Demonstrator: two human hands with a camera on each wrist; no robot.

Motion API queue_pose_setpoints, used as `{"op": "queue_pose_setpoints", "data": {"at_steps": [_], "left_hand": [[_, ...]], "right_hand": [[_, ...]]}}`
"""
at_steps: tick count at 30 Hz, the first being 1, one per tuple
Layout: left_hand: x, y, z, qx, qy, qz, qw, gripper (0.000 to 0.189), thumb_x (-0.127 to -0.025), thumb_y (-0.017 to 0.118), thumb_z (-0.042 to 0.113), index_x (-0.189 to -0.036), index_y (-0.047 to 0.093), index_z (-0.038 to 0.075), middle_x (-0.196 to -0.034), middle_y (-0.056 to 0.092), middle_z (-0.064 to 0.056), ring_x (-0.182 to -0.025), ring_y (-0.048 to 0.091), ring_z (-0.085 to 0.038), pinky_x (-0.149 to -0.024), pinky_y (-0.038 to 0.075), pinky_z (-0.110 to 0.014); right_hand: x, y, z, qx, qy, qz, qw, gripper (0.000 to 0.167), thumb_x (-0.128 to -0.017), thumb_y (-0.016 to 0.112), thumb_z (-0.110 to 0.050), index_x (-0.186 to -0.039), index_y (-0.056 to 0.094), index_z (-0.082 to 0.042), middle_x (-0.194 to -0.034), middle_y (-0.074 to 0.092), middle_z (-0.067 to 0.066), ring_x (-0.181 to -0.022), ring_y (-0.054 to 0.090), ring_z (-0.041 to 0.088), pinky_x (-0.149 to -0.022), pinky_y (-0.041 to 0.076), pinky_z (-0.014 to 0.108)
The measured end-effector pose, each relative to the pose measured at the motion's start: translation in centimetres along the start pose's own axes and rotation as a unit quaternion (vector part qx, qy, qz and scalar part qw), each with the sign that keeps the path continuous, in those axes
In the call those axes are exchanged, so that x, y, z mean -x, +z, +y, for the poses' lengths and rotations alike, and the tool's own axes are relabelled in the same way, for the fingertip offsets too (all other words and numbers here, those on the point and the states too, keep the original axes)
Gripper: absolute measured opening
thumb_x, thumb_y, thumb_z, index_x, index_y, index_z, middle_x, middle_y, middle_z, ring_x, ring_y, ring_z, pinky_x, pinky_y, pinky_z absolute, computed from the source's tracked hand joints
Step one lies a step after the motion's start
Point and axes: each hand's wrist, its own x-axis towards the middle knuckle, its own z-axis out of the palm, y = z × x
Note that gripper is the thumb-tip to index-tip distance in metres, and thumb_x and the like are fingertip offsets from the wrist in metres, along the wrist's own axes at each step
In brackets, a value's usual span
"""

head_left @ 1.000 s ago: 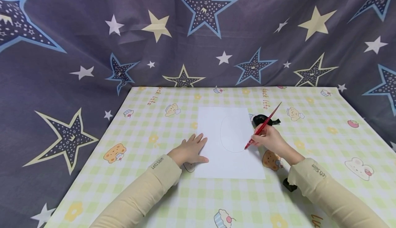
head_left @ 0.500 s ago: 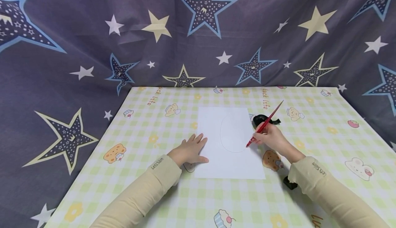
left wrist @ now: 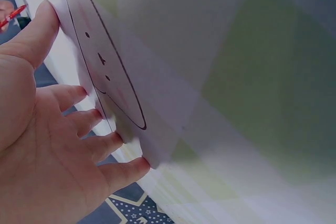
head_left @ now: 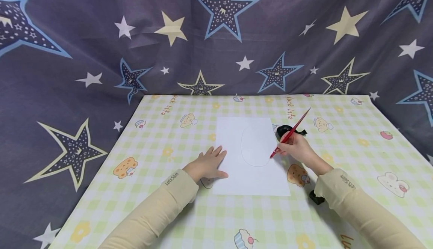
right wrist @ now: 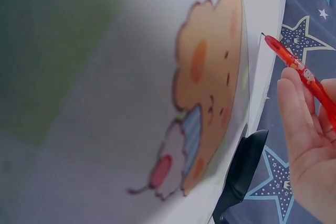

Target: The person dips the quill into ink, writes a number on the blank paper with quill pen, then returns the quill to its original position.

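A white sheet of paper (head_left: 250, 183) lies on the table, bearing a thin, U-shaped drawn line (head_left: 258, 166). My right hand (head_left: 297, 149) pinches a red pen (head_left: 290, 134), its tip at the right end of that line. In the right wrist view, the pen (right wrist: 300, 69) shows a printed barrel and a dark point near the paper. My left hand (head_left: 208, 163) rests with spread fingers over the sheet's left edge. From the left wrist, the fingertips of the left hand (left wrist: 68, 124) show along the paper's border.
A black rounded object with a strap-like tail (head_left: 285, 132) lies just beyond my right hand, off the paper's right side. Beneath the right cuff sits a small black block (head_left: 317, 197). The checked tablecloth (head_left: 189, 219) has cartoon prints; a starry curtain (head_left: 216, 53) hangs behind the table.
My right hand and the pen have moved slightly away from me and to the right, and the line's right end curves further up. The left hand has stayed put.
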Motion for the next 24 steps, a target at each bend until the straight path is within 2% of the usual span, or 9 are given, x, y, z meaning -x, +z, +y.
{"op": "queue_pose_setpoints", "data": {"at_steps": [7, 24], "left_hand": [[-0.14, 0.12, -0.12, -0.005, -0.001, -0.001, 1.0, 0.082, -0.086, 0.06, 0.046, -0.147, 0.021, 0.009, -0.153, 0.009, -0.009, -0.137, 0.004, -0.033, -0.106, 0.01, -0.056], [-0.1, 0.09, -0.14, -0.004, -0.001, -0.003, 1.0, 0.082, -0.086, 0.06, 0.046, -0.147, 0.021, 0.009, -0.153, 0.009, -0.009, -0.137, 0.004, -0.032, -0.106, 0.01, -0.055]], "right_hand": [[-0.4, -0.1, 0.34, 0.017, 0.006, 0.007, 0.9998, 0.012, -0.089, 0.057, -0.001, -0.091, 0.051, 0.01, -0.08, 0.064, 0.019, -0.072, 0.066, 0.03, -0.061, 0.055, 0.034], [-0.99, -0.42, 0.17, -0.004, 0.017, 0.006, 0.9998, 0.012, -0.09, 0.055, 0.0, -0.092, 0.049, 0.01, -0.083, 0.063, 0.021, -0.072, 0.066, 0.031, -0.064, 0.055, 0.035]]}}
